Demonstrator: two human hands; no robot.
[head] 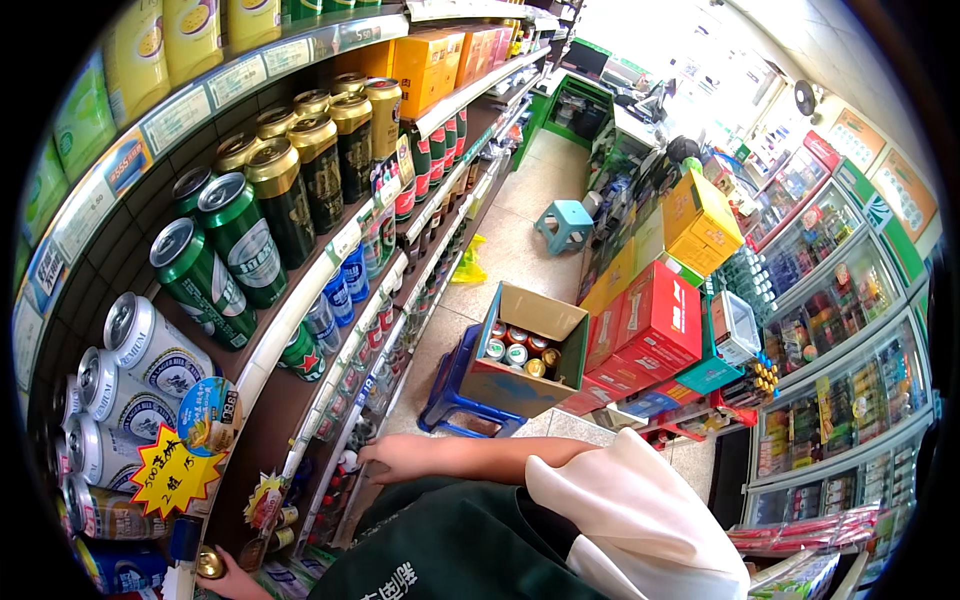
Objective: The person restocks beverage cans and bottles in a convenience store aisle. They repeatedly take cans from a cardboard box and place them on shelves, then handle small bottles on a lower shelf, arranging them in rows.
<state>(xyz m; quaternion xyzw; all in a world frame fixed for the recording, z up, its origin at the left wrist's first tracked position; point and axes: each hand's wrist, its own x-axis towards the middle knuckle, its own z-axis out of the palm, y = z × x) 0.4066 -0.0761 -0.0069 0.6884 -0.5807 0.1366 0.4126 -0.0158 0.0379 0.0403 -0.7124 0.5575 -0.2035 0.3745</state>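
Observation:
At the lower left edge, my left hand (231, 583) grips a gold-topped can (211, 562) beside the shelf front. Only part of that hand and the can shows. My right hand (394, 456) is in front of the lower shelves, its fingers bent; whether anything lies under them is hidden. Near my left hand, silver-white beer cans (154, 352) lie stacked on their sides below a yellow starburst price tag (178, 471). Further along the shelf stand green cans (241, 240) and black-and-gold cans (315, 169). A brown shelf surface (251, 450) runs between.
An open cardboard box (525, 375) with several cans stands on a blue plastic stool (450, 390) in the aisle. Behind it are red cartons (652, 315) and a yellow carton (701, 221). A teal stool (566, 225) stands farther off. Glass-door coolers (832, 397) line the right.

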